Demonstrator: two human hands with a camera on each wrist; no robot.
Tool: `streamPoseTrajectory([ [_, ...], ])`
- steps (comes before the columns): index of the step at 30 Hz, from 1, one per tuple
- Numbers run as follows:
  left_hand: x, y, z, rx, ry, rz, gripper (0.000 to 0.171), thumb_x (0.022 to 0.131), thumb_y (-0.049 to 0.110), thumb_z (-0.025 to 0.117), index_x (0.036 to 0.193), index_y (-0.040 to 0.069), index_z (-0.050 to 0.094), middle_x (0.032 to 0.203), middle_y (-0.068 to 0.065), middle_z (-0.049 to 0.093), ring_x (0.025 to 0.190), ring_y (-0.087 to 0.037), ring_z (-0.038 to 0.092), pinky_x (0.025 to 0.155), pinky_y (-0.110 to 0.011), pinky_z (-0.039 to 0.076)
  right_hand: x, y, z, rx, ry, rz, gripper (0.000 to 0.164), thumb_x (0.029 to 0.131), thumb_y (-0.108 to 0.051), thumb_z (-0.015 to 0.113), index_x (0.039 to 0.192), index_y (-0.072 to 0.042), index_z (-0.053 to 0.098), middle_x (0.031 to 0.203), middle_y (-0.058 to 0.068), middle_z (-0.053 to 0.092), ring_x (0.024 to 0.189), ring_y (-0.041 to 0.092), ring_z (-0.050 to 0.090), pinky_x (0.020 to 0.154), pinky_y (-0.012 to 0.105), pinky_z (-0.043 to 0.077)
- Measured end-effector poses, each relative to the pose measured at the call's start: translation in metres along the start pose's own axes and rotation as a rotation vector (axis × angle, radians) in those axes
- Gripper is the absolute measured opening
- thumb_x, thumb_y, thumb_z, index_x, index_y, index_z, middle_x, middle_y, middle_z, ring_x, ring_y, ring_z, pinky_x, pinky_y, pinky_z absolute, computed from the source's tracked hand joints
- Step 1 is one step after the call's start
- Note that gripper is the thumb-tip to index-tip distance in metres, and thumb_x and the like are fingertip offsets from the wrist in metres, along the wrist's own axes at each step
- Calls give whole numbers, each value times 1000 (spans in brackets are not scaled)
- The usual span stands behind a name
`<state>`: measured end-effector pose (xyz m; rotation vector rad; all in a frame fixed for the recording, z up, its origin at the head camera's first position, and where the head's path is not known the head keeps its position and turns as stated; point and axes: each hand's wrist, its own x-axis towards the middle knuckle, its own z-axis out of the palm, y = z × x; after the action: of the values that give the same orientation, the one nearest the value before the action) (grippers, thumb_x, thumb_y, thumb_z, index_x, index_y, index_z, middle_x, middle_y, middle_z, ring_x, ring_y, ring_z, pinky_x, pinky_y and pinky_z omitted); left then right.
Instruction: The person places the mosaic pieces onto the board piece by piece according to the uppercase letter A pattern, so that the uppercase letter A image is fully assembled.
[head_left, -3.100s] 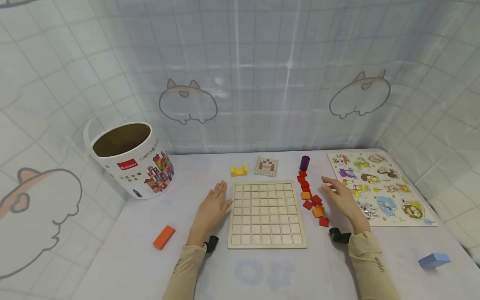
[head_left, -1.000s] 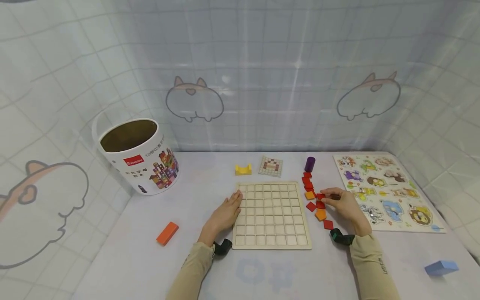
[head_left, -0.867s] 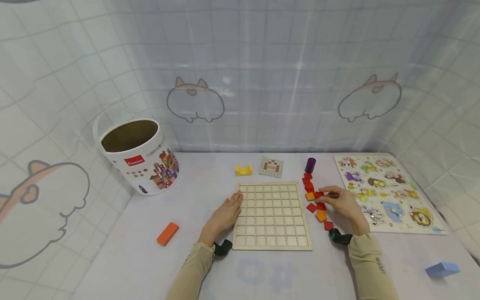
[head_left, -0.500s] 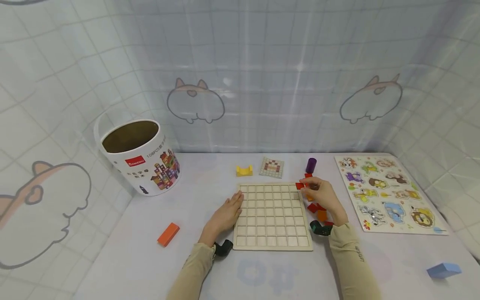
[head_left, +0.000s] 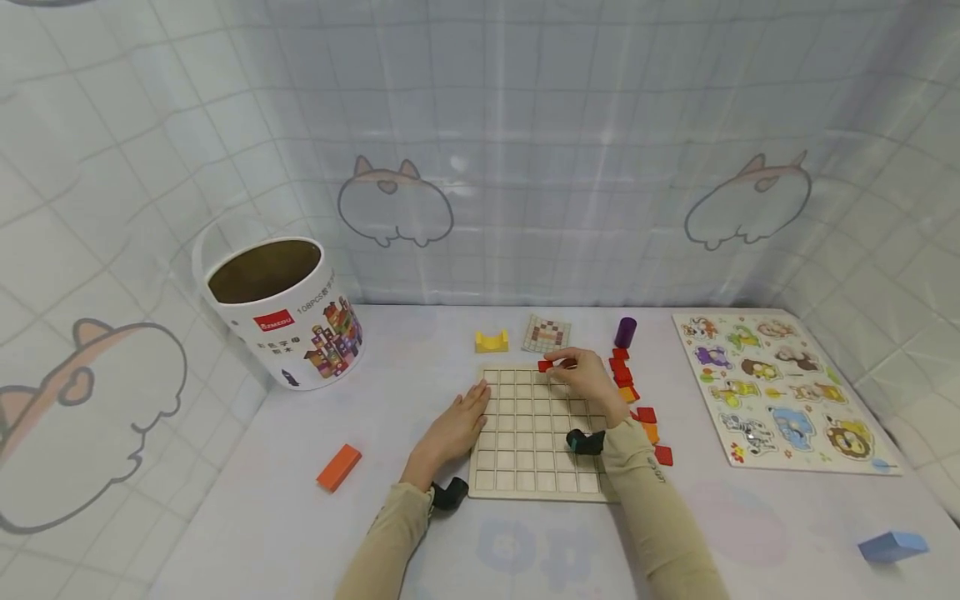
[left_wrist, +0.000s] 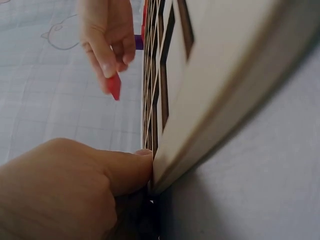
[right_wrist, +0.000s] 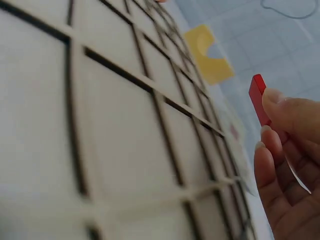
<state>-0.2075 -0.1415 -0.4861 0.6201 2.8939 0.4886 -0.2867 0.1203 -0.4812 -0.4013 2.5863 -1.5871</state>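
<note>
A pale wooden grid board (head_left: 517, 433) lies in the middle of the table, its square cells bare where they show. My right hand (head_left: 587, 379) pinches a small red square tile (head_left: 544, 366) between thumb and fingers, above the board's far edge. In the right wrist view the red tile (right_wrist: 257, 97) stands on edge in the pinch, raised over the grid. My left hand (head_left: 453, 429) lies with straight fingers along the board's left edge; the left wrist view shows the thumb (left_wrist: 132, 170) against the rim. Red and orange tiles (head_left: 624, 375) lie in a loose trail right of the board.
Behind the board are a yellow arched block (head_left: 491, 342), a small pattern card (head_left: 546, 334) and a purple cylinder (head_left: 626, 332). An animal puzzle board (head_left: 787, 392) lies right, a blue block (head_left: 892, 547) nearer. A large white bucket (head_left: 288, 321) and an orange block (head_left: 339, 467) are left.
The right hand has picked a red tile from the pile and carried it left over the board's far edge. The left hand has moved to the board's left edge and stays there.
</note>
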Motion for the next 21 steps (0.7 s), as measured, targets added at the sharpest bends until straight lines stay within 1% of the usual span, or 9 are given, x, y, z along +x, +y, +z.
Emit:
streamPoseTrajectory([
  [4, -1, 2, 0, -8, 9, 4, 52, 105, 19, 39, 151, -2, 26, 161, -17, 19, 149, -31, 22, 122, -49, 21, 3, 4, 11, 35, -1, 58, 26, 89, -16, 70, 114, -8, 71, 107, 15, 70, 89, 22, 63, 73, 25, 50],
  [7, -1, 1, 0, -13, 13, 7, 52, 105, 18, 39, 151, -2, 26, 161, -17, 19, 149, -31, 22, 123, -50, 20, 3, 8, 16, 53, 18, 61, 27, 88, -16, 72, 113, -6, 71, 100, 15, 70, 81, 17, 60, 68, 24, 47],
  [10, 0, 1, 0, -14, 16, 4, 53, 105, 19, 39, 151, -1, 26, 161, -16, 19, 149, -31, 21, 123, -49, 20, 3, 9, 19, 46, 42, 32, 26, 87, -12, 72, 111, -3, 71, 97, 16, 69, 77, 14, 58, 67, 24, 47],
  [13, 0, 1, -1, -11, 17, 5, 53, 105, 19, 39, 152, -1, 25, 161, -15, 19, 149, -30, 21, 123, -49, 20, 4, 9, 21, 35, 53, 25, 26, 86, -8, 72, 111, -2, 71, 96, 16, 69, 77, 14, 58, 67, 24, 48],
  [21, -1, 3, -1, -5, 6, 2, 53, 105, 19, 39, 151, -1, 26, 161, -16, 19, 149, -31, 22, 123, -49, 20, -1, 7, 25, 28, 60, 51, 24, 86, -5, 71, 110, -5, 72, 96, 15, 68, 77, 16, 57, 67, 25, 49],
])
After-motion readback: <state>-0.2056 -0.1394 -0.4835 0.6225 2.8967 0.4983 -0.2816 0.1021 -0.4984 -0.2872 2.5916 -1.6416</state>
